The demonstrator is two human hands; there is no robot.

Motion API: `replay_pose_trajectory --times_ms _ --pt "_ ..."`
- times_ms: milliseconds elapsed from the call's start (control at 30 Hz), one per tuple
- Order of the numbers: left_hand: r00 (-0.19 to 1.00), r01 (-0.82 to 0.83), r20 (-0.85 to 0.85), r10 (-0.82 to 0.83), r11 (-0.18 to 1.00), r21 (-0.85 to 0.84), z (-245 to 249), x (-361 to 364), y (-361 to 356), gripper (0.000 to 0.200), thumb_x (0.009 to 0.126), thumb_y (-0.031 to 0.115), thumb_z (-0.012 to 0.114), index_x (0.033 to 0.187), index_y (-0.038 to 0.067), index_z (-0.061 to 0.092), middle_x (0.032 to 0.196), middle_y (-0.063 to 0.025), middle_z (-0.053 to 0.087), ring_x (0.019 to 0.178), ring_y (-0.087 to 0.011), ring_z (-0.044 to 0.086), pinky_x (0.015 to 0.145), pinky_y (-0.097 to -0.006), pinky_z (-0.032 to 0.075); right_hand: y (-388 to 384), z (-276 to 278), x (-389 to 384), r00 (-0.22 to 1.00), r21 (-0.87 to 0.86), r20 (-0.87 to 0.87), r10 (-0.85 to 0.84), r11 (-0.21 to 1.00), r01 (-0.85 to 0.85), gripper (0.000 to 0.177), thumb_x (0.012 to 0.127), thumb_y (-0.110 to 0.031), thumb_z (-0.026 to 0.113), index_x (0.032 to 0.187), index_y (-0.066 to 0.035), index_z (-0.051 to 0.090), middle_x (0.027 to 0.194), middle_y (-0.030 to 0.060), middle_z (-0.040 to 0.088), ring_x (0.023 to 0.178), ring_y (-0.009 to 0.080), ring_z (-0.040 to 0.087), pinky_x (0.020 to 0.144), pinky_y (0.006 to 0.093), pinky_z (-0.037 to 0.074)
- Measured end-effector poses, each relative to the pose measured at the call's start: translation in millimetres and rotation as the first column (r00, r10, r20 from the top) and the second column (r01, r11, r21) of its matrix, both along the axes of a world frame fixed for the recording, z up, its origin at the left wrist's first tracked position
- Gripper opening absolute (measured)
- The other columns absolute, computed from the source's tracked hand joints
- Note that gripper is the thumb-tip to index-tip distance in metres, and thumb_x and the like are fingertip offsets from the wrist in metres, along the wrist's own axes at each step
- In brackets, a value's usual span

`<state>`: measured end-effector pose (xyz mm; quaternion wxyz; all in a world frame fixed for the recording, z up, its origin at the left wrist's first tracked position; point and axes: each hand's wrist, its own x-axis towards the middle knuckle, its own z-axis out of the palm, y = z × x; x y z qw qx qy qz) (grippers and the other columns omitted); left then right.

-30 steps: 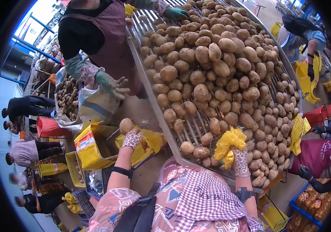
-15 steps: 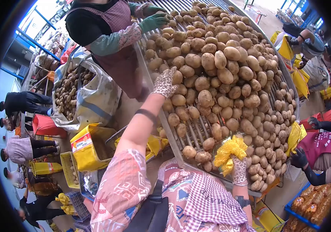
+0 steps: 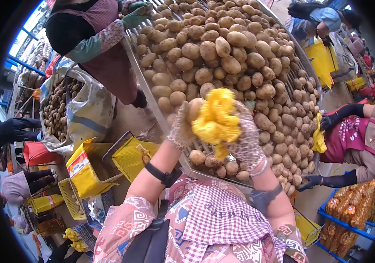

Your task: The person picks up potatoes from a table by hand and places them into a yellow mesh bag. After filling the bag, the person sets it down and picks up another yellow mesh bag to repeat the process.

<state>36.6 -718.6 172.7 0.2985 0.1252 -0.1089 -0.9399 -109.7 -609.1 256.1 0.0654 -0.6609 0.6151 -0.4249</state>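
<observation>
1. I log both hands raised over the near edge of the roller surface (image 3: 152,94), which is heaped with potatoes.
2. The left hand (image 3: 181,129) clasps one potato (image 3: 195,108) against the bunched yellow net bag (image 3: 216,117). The right hand (image 3: 245,142) grips the bag from the other side.
3. Judgement: the bag mouth looks crumpled. Spread it wide before loosening the potato, or it may fall.
4. A co-worker's gloved hand (image 3: 135,8) is well apart.

Bright even daylight, sharp centre, heavy fisheye with black corners.
</observation>
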Motion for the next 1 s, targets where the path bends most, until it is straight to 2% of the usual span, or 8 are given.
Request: replay_pose_trajectory --times_ms 100,167,233,433,633,767,900,1000 --pt "0.932 0.073 0.36 0.051 0.944 -0.323 -27 4 37 0.064 0.089 0.056 0.048 0.129 0.006 0.047 0.126 -0.0138 0.054 0.114 -0.0275 0.055 0.098 -0.0438 0.046 -14 -43 10 0.984 0.108 -0.12 0.129 0.987 -0.116 0.063 0.069 -0.024 0.079 0.121 -0.003 0.052 0.127 0.0164 0.052 0.115 0.0251 0.053 0.098 0.0364 0.042" --pt "0.975 0.051 0.195 -0.103 0.966 0.254 4 16 40 0.057 0.092 0.051 0.045 0.128 0.008 0.048 0.124 -0.0127 0.056 0.114 -0.0261 0.055 0.097 -0.0412 0.047 -2 -61 -1 0.873 0.348 0.471 -0.124 0.936 -0.055 0.037 0.078 -0.007 0.072 0.112 0.0 0.059 0.105 0.0086 0.065 0.099 0.0213 0.062 0.086 0.0313 0.05" --pt "0.988 0.035 0.124 -0.09 0.922 0.385 -22 35 48 0.052 0.091 0.052 0.046 0.122 0.01 0.052 0.121 -0.0099 0.058 0.109 -0.026 0.057 0.093 -0.0418 0.049 7 -96 -20 0.34 0.411 0.854 -0.394 0.911 0.022 0.04 0.078 -0.011 0.075 0.112 0.001 0.057 0.094 0.0089 0.067 0.087 0.0228 0.065 0.082 0.0326 0.053" --pt "0.99 0.143 -0.048 -0.136 0.875 0.463 -36 49 73 0.048 0.088 0.046 0.055 0.118 0.008 0.056 0.118 -0.0103 0.06 0.11 -0.0276 0.056 0.099 -0.046 0.042 33 -70 36 0.959 0.167 -0.119 0.258 0.957 -0.237 0.047 0.076 -0.02 0.076 0.114 -0.002 0.056 0.111 0.0112 0.061 0.108 0.0227 0.056 0.093 0.0368 0.045" --pt "0.983 -0.181 0.066 0.169 0.946 0.268 -61 188 76 0.047 0.088 0.046 0.053 0.117 0.009 0.054 0.105 -0.0148 0.063 0.086 -0.0265 0.064 0.075 -0.0378 0.055 88 -149 -28 0.627 0.531 0.63 -0.458 0.843 0.081 0.047 0.076 -0.018 0.077 0.114 0.0 0.056 0.113 0.0111 0.06 0.102 0.021 0.058 0.085 0.0322 0.049" --pt "0.596 -0.585 0.752 0.28 0.793 0.169 -148 272 69 0.057 0.086 0.046 0.057 0.127 0.008 0.048 0.124 -0.0136 0.054 0.103 -0.0309 0.058 0.089 -0.0485 0.047 110 -153 -41 0.401 0.535 0.745 -0.533 0.836 0.117 0.046 0.077 -0.015 0.077 0.115 0.0 0.056 0.112 0.01 0.06 0.101 0.0197 0.058 0.084 0.032 0.049" --pt "-0.071 -0.166 0.99 0.126 0.977 -0.136 -165 278 66 0.051 0.088 0.036 0.058 0.13 0.008 0.047 0.126 -0.0131 0.053 0.109 -0.0286 0.056 0.094 -0.0438 0.044 117 -160 -39 0.363 0.531 0.764 -0.534 0.839 0.118 0.045 0.078 -0.013 0.076 0.116 0.0 0.055 0.111 0.0088 0.06 0.1 0.0185 0.058 0.083 0.0318 0.049" --pt "-0.062 0.08 0.801 0.596 0.803 -0.591 -112 213 52 0.048 0.09 0.029 0.058 0.131 0.008 0.047 0.128 -0.0128 0.053 0.114 -0.0268 0.054 0.098 -0.0402 0.042 121 -145 -33 0.324 0.526 0.779 -0.537 0.841 0.129 0.044 0.079 -0.012 0.075 0.117 0.0 0.054 0.11 0.008 0.06 0.1 0.0176 0.057 0.084 0.0322 0.049"
